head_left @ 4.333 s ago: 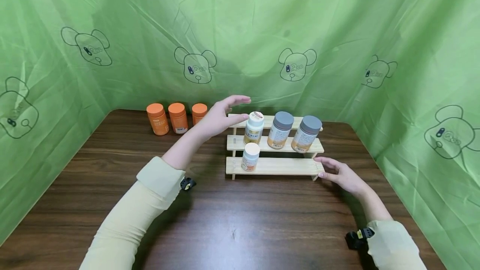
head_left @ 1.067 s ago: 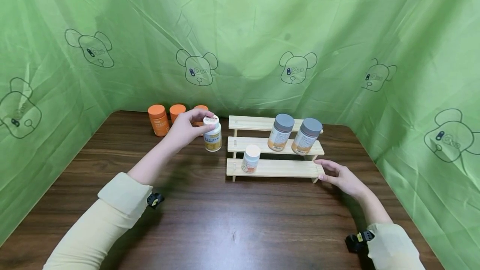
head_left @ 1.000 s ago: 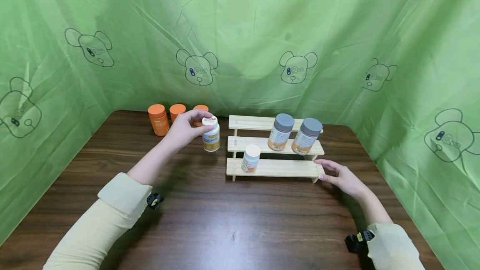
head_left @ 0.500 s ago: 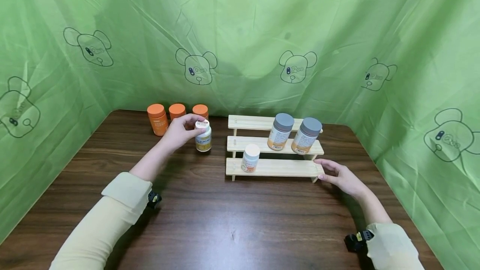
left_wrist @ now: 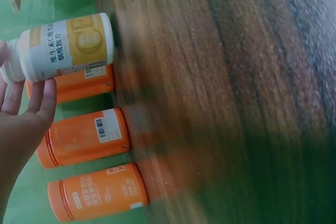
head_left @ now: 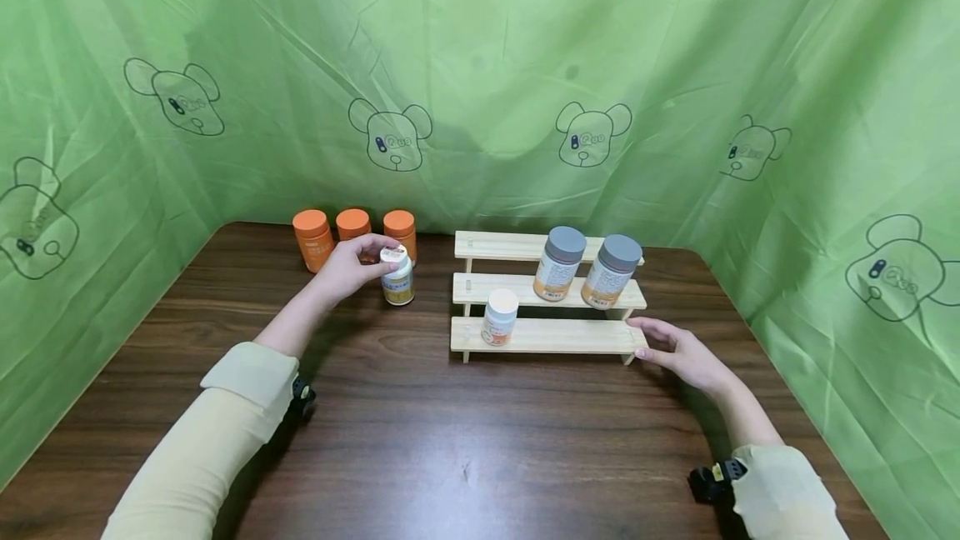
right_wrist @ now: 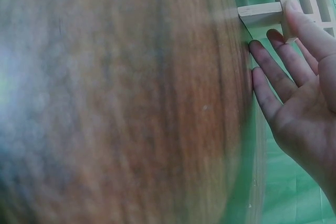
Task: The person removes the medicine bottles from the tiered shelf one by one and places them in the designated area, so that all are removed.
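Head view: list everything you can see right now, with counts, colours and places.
Orange bottles: 3, orange, back left of table.
White bottle: 1, white with yellow label, in front of the orange bottles, gripped at the cap.
Rack: 1, pale wood, three steps, centre right.
Grey-capped bottles: 2, middle step.
Small bottle: 1, white cap, bottom step.
Table: 1, dark wood.
Cloth: green, bear prints, behind.
Left hand: holds white bottle.
Right hand: fingers touch rack's right end.
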`<state>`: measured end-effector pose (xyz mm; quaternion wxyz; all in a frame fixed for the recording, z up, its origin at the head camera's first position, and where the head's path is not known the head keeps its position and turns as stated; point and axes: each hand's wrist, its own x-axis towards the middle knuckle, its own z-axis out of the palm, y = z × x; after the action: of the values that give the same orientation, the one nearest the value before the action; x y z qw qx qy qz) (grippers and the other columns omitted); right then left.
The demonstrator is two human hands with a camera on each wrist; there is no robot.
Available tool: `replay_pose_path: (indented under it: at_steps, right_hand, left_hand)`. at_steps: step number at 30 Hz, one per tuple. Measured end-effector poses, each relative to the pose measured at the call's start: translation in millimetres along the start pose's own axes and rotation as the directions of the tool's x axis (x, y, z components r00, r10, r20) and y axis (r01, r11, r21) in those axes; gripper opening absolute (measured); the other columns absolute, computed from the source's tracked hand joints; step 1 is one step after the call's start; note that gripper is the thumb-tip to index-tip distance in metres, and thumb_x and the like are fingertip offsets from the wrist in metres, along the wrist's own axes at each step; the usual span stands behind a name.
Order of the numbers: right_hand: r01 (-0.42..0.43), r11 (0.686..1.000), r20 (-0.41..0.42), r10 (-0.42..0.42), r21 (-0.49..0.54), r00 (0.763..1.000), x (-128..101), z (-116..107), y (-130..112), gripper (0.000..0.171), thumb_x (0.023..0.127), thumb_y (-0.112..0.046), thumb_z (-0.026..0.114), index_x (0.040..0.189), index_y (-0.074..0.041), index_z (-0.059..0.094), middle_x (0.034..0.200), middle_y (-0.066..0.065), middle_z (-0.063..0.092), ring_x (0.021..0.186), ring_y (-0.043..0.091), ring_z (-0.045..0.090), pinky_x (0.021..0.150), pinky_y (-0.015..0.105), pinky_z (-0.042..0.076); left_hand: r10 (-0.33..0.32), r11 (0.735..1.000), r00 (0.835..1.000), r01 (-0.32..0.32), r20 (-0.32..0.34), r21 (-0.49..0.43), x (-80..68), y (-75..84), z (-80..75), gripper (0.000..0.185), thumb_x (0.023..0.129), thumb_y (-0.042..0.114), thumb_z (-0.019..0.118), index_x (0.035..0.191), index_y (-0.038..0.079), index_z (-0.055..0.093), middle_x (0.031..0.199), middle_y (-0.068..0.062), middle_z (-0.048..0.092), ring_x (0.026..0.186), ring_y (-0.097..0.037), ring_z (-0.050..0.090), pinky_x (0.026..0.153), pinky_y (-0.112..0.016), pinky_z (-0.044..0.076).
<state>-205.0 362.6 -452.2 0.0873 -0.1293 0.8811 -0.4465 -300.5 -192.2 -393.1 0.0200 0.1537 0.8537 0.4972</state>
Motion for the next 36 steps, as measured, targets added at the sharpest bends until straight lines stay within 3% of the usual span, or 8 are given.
replay_pose_path:
  at_steps: [5, 9, 16, 20, 24, 30, 36]
  right_hand:
    - [0.024, 1.000, 0.002, -0.024, 0.013, 1.000, 1, 0, 1, 0.049, 0.090, -0.023, 0.065, 0.136, -0.013, 0.049, 0.136, 0.014, 0.051, 0.114, -0.006, 0.049, 0.090, 0.013, 0.040]
    - [0.037, 0.999, 0.002, -0.037, 0.015, 0.999, 0, 1, 1, 0.049, 0.090, -0.022, 0.066, 0.135, -0.012, 0.050, 0.136, 0.014, 0.051, 0.114, -0.004, 0.049, 0.091, 0.014, 0.041]
    - [0.035, 0.999, 0.006, -0.035, 0.022, 0.999, -1, 0, 0, 0.049, 0.089, -0.022, 0.066, 0.135, -0.013, 0.050, 0.136, 0.013, 0.052, 0.116, -0.001, 0.050, 0.092, 0.015, 0.041]
    - [0.028, 0.999, 0.005, -0.028, 0.021, 1.000, -1, 0, 0, 0.050, 0.089, -0.023, 0.066, 0.135, -0.013, 0.050, 0.136, 0.013, 0.052, 0.115, -0.002, 0.050, 0.092, 0.015, 0.041]
    - [0.023, 1.000, 0.004, -0.023, 0.007, 1.000, 0, 1, 0, 0.050, 0.089, -0.024, 0.066, 0.135, -0.014, 0.050, 0.136, 0.012, 0.052, 0.116, -0.004, 0.049, 0.093, 0.015, 0.040]
    - [0.022, 1.000, 0.002, -0.022, -0.007, 1.000, 0, 0, 0, 0.050, 0.089, -0.025, 0.066, 0.135, -0.016, 0.050, 0.137, 0.012, 0.052, 0.116, -0.005, 0.048, 0.093, 0.014, 0.039]
    - [0.025, 1.000, 0.002, -0.025, -0.005, 1.000, 0, 0, 1, 0.050, 0.089, -0.024, 0.066, 0.135, -0.015, 0.050, 0.137, 0.012, 0.052, 0.115, -0.005, 0.048, 0.092, 0.013, 0.039]
  left_hand:
    - [0.024, 1.000, 0.999, -0.024, 0.030, -0.001, -9.4, 20.1, -1.0, 0.035, 0.089, 0.013, 0.066, 0.121, 0.001, 0.058, 0.119, -0.020, 0.059, 0.109, -0.032, 0.053, 0.088, -0.044, 0.044]
    - [0.002, 1.000, 0.999, -0.002, 0.036, -0.023, -11.0, 23.2, 0.4, 0.036, 0.089, 0.011, 0.065, 0.123, 0.001, 0.057, 0.122, -0.019, 0.058, 0.112, -0.033, 0.052, 0.093, -0.045, 0.042]
    - [-0.002, 0.998, 0.999, 0.004, 0.037, -0.060, -1.5, 4.4, 3.3, 0.036, 0.089, 0.015, 0.067, 0.123, 0.005, 0.058, 0.123, -0.016, 0.059, 0.110, -0.033, 0.052, 0.090, -0.043, 0.043]
    - [-0.005, 0.999, 1.000, 0.006, 0.029, -0.042, 4.1, -8.4, 3.9, 0.037, 0.087, 0.024, 0.069, 0.122, 0.012, 0.059, 0.122, -0.011, 0.059, 0.109, -0.029, 0.052, 0.089, -0.041, 0.043]
    - [0.004, 1.000, 1.000, -0.003, 0.024, -0.003, 3.8, -10.1, 2.8, 0.039, 0.086, 0.027, 0.070, 0.121, 0.013, 0.059, 0.121, -0.010, 0.060, 0.108, -0.029, 0.054, 0.088, -0.041, 0.045]
    - [0.032, 0.997, 0.999, -0.034, 0.023, 0.065, 0.5, 0.8, 1.2, 0.044, 0.087, 0.026, 0.069, 0.126, 0.011, 0.056, 0.126, -0.010, 0.057, 0.114, -0.029, 0.051, 0.094, -0.048, 0.043]
    - [0.082, 0.991, 0.996, -0.085, 0.034, 0.107, -0.7, 16.8, 2.6, 0.048, 0.087, 0.026, 0.069, 0.131, 0.014, 0.053, 0.132, -0.009, 0.052, 0.111, -0.027, 0.051, 0.090, -0.045, 0.044]
